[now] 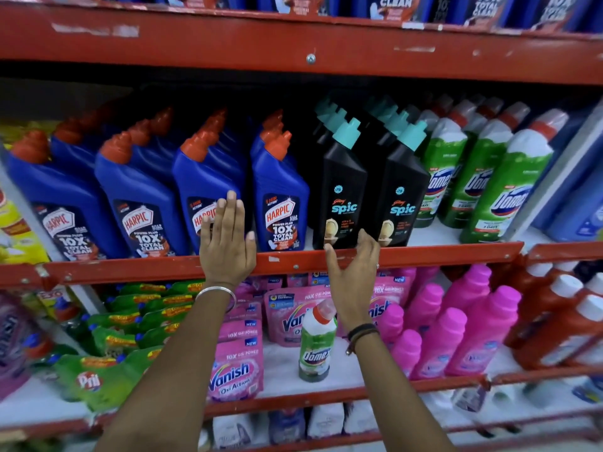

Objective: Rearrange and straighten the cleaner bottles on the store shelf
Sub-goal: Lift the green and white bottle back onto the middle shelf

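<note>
Your red shelf point(293, 261) carries the cleaner rows — blue Harpic bottles point(280, 203), then black Spic bottles point(342, 194). Your left hand point(226, 243) lies flat, fingers spread, against a Harpic front. Your right hand point(354, 272) — fingers loosely apart — seems just short of the Spic base.

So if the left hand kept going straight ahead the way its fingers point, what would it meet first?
Most likely the third blue Harpic bottle from the left: the left hand is open and flat, fingers pointing up and into the shelf, right in front of that bottle's label. Whether it already touches cannot be told from this one view.
</note>
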{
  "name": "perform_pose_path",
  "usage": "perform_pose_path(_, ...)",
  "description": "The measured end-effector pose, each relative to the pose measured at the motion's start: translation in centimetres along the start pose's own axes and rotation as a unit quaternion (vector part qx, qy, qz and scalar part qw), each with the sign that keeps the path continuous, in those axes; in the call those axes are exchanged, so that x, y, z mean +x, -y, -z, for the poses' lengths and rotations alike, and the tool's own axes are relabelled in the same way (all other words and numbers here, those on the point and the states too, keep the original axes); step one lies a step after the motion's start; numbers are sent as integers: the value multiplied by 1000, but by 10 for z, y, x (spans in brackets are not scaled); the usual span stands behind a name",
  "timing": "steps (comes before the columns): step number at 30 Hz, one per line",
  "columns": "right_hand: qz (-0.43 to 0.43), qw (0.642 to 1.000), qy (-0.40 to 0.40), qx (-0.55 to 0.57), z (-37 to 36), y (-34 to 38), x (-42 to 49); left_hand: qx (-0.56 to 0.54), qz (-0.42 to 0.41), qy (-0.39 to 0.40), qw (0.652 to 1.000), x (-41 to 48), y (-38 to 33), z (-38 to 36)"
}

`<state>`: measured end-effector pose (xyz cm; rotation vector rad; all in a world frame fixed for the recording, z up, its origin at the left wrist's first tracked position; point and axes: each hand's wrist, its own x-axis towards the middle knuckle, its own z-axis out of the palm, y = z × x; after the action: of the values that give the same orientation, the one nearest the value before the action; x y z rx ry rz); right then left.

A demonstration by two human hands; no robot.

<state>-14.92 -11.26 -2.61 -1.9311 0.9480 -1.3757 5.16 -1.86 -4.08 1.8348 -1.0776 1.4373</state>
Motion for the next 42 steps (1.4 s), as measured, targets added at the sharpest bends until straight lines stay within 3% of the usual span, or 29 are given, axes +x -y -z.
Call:
perform_pose_path(5, -31, 997, -7, 69, 12, -53, -72, 7, -3, -8, 1000, 3, -2, 0)
perform_pose_path(9, -119, 985, 116, 50, 2, -106, -142, 18, 5, -11, 1000, 1, -1, 0)
perform_pose_path(13, -207, 961, 175, 52, -20, -126, -165, 14, 11, -16, 1000, -1, -1, -1)
perform_pose_path(19, -248, 961, 110, 47, -41, -131, -158, 20, 9, -21, 1000, -1, -1, -3)
perform_pose_path(26, -218, 970, 107, -9, -24, -128, -140, 32, 9, -17, 999, -1, -1, -1)
perform_pose_path(31, -163, 984, 77, 14, 26, -109, -119, 33, 1, -19, 999, 0, -3, 1)
perform_pose_path(38, -71, 992, -35, 101, 102, -45, -23, 32, -7, -12, 999, 0, -3, 2)
perform_pose_path(42, -22, 989, -121, 78, 139, -17, 41, 32, -4, -11, 999, 0, -3, 3)
